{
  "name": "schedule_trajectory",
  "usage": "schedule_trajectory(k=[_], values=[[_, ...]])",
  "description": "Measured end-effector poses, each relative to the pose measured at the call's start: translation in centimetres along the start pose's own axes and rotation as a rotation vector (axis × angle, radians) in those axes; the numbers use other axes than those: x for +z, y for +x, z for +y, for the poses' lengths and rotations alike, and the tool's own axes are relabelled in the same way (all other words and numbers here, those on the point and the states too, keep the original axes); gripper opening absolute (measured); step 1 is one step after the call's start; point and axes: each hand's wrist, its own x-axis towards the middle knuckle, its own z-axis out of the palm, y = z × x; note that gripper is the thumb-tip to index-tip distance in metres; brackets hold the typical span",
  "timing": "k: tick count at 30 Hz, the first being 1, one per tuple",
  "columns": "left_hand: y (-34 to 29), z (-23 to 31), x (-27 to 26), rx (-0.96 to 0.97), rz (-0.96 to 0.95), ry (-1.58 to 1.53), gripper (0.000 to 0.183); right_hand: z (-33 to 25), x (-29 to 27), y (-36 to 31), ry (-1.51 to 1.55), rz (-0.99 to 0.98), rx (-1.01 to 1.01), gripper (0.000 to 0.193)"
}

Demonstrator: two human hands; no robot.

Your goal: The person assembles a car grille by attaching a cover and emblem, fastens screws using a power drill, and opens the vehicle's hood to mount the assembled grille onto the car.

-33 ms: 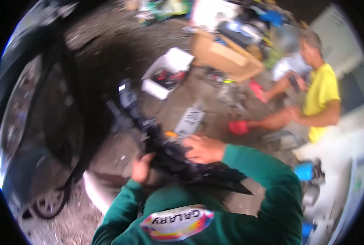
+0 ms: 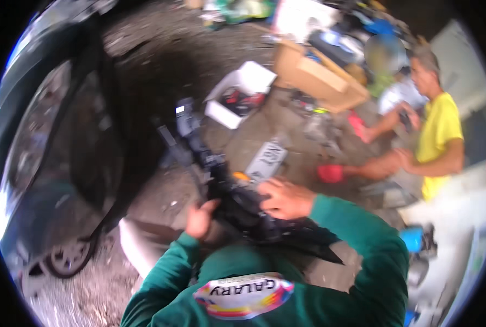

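A long black plastic vehicle assembly [image 2: 235, 204] lies slantwise in front of me, its narrow far end pointing up and left. My left hand [image 2: 199, 219] grips its near left edge, thumb up. On its right side, the curled fingers of my right hand [image 2: 288, 199] rest against the upper face; what the fingertips press on is hidden. A small orange piece [image 2: 241, 176] shows just beyond my right hand. Close by, a white plate with dark characters [image 2: 267, 160] lies on the ground. Blur hides the assembly's finer parts.
A dark vehicle [image 2: 57, 163] stands at the left. Ahead are a white box of dark and red parts [image 2: 225, 115] and a brown cardboard carton [image 2: 315, 82]. At the right sits a person in yellow [image 2: 442, 122]; a second person is partly hidden behind.
The whole scene has shifted a little to the right in view. Both hands keep their places on the black assembly.
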Motion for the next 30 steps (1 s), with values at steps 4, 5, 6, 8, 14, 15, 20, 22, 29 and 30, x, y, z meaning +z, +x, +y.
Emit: schedule_trajectory(k=[4,5,6,8,14,15,20,22,29,30], values=[[0.3,-0.9,-0.5,-0.025,-0.124,-0.171,0.035,-0.7,-0.9,1.0,-0.038,-0.037,0.006,0.014],[0.3,-0.9,-0.5,-0.034,-0.132,-0.164,0.035,-0.6,-0.9,1.2,-0.031,-0.024,0.009,0.013],[0.3,-1.3,-0.5,0.008,-0.115,-0.197,0.031,-0.5,-0.7,1.5,-0.019,-0.025,-0.016,0.013],[0.1,-0.8,-0.4,0.009,-0.11,-0.213,0.031,-0.6,-0.3,1.6,-0.031,-0.028,0.019,0.013],[0.9,-1.5,-1.3,-0.016,-0.117,-0.163,0.033,-0.9,-0.8,2.2,-0.037,-0.044,0.022,0.014],[0.9,-1.5,-1.2,-0.019,-0.121,-0.18,0.034,-0.9,-0.8,2.1,-0.023,-0.04,0.031,0.014],[0.9,-1.5,-1.1,0.005,-0.123,-0.18,0.033,-0.7,-0.3,1.8,-0.018,-0.04,0.05,0.015],[0.6,-1.1,-0.9,-0.005,-0.109,-0.199,0.034,-0.7,-0.4,1.8,-0.003,-0.037,0.048,0.015],[0.6,-1.1,-0.9,-0.022,-0.127,-0.24,0.035,-0.5,-0.5,1.6,-0.025,-0.047,0.033,0.015],[0.6,-1.4,-0.6,-0.039,-0.124,-0.237,0.035,-0.5,-0.5,1.5,-0.031,-0.07,0.033,0.017]])
